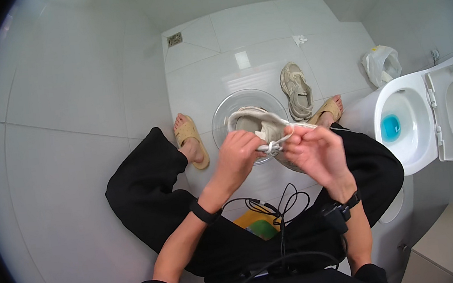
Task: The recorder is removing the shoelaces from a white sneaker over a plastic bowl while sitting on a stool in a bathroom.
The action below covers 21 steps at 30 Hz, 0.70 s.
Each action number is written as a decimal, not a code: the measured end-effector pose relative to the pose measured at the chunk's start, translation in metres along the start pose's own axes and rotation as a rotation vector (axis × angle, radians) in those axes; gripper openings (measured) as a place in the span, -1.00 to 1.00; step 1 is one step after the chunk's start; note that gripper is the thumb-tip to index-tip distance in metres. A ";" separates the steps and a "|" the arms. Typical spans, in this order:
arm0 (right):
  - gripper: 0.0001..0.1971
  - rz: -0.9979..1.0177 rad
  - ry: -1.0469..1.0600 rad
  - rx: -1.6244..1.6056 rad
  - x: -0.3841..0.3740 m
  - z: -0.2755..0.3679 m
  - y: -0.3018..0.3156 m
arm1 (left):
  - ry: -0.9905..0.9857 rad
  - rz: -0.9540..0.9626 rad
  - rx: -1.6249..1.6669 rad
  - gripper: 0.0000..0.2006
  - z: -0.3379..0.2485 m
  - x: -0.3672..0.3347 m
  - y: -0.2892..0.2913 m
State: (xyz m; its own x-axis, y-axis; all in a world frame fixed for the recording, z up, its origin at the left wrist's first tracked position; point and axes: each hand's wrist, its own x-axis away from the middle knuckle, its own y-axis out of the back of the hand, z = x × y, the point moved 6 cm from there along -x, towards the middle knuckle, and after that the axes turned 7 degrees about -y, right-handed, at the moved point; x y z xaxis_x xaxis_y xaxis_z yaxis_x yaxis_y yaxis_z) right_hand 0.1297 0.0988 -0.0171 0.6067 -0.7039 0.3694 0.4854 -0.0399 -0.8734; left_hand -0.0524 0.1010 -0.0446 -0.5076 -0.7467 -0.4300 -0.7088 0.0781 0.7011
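A beige low-cut shoe (248, 123) is held above a round, clear plastic basin (219, 121); whether they touch cannot be told. Its loosely knotted white shoelace (274, 147) is pinched between the curled, nearly closed fingers of the left hand (237, 152). By the right hand (321, 155), slightly blurred, a lace strand is gripped between thumb and fingertips. A matching beige shoe (296, 92) is seen beside the basin on the glossy pale-tiled floor (196, 77).
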 end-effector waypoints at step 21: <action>-0.82 -0.462 1.002 2.086 0.010 0.022 -0.035 | -0.081 0.011 -0.040 -0.80 -0.019 -0.010 0.040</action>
State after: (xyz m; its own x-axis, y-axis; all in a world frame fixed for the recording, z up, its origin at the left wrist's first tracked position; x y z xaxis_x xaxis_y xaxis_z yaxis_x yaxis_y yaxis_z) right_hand 0.1326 0.1091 0.0240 0.2501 -0.8829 -0.3974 0.5804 -0.1918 0.7914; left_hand -0.0665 0.0990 -0.0009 -0.5546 -0.6900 -0.4651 -0.6832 0.0584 0.7279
